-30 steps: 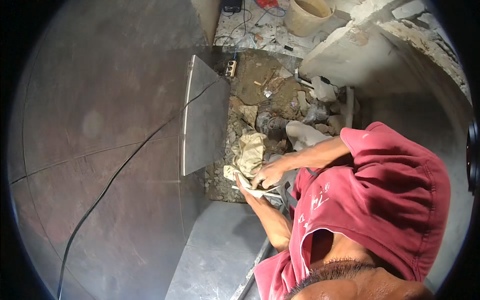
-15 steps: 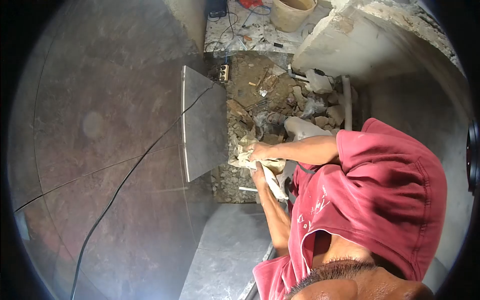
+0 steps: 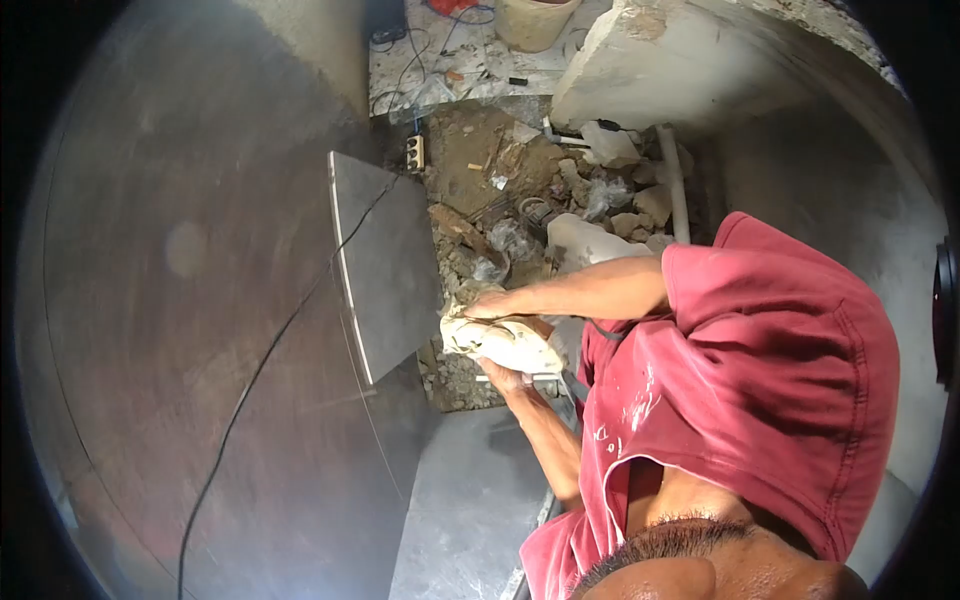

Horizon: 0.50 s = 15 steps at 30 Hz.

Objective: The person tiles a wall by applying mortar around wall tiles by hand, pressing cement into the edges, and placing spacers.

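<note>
A crumpled cream-coloured cloth (image 3: 515,342) is bunched between my two hands. My right hand (image 3: 487,304) comes across from above and is closed on the cloth's upper left part. Below it, my left hand (image 3: 505,376) grips the cloth's lower edge, with some fingers hidden behind the folds. Just left of the hands stands a dark grey tile panel (image 3: 385,265) with a pale edge. Rubble and crumpled clear plastic (image 3: 512,240) lie beyond the cloth.
A black cable (image 3: 270,350) runs across the dark tiled surface to a socket block (image 3: 415,152). A pale pipe (image 3: 674,185) stands beside broken stones. A bucket (image 3: 535,22) is at the top. Grey tile (image 3: 465,500) lies at the bottom.
The cloth's hanging end has been gathered up into a fuller bundle. Both hands have shifted slightly left and down in view, and my left hand has turned beneath the cloth.
</note>
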Available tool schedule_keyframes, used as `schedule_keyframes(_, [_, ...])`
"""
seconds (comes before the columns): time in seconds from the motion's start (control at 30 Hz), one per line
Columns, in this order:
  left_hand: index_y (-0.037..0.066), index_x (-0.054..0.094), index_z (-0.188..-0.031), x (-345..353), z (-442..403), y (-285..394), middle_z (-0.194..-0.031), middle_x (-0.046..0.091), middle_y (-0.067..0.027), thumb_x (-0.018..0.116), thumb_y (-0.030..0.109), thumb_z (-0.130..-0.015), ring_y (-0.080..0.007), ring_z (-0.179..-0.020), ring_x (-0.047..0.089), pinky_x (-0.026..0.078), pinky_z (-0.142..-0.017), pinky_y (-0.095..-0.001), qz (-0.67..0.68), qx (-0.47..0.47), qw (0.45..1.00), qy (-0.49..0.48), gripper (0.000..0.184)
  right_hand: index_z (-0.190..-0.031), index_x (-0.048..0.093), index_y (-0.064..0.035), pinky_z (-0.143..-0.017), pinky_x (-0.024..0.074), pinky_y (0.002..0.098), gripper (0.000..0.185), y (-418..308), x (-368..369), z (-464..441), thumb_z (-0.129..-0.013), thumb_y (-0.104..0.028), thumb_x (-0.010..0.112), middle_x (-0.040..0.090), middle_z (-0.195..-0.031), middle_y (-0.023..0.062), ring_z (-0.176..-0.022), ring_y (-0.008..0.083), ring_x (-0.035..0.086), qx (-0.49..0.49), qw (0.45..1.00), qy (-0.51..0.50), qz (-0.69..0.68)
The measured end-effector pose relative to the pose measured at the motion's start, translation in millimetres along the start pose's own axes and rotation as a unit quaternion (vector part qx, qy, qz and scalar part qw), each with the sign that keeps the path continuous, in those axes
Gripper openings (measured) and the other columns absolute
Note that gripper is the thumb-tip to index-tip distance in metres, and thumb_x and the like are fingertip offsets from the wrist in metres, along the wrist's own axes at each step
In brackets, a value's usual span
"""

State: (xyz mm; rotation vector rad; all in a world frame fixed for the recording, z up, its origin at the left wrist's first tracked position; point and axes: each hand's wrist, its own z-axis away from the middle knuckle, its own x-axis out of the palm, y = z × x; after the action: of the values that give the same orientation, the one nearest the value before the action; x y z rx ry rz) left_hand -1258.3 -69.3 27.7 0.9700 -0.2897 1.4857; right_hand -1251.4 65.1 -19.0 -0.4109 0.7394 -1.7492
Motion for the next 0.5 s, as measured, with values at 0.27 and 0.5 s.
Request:
schedule_keyframes(0.27, [-0.003, 0.045, -0.109, 29, -49, -7, -0.096, 0.054, -0.016, 0.042, 0.035, -0.089, -0.0242, -0.083, 0.058, 0.052, -0.07, -0.034, -0.236, 0.025, 0.971, 0.04, 0.043, -0.128, 0.039, -0.0083, -0.093, 0.0365, 0.0387, 0.064, 30, -23, 13, -0.086, -0.056, 0.034, 0.045, -0.126, 0.0178, -0.114, 0.0287, 0.045, -0.05, 0.97, -0.085, -0.224])
schedule_keyframes(0.5, [-0.003, 0.047, -0.108, 59, -143, -53, -0.096, 0.055, -0.0162, 0.041, 0.028, -0.089, -0.0246, -0.083, 0.058, 0.051, -0.069, -0.0336, -0.052, -0.072, 0.989, 0.12, 0.037, -0.133, 0.013, 0.0076, -0.092, 0.039, 0.0392, 0.081, 51, -104, -3, -0.088, -0.057, 0.028, 0.04, -0.123, 0.0329, -0.111, 0.0364, 0.047, 0.017, 0.994, -0.047, -0.094])
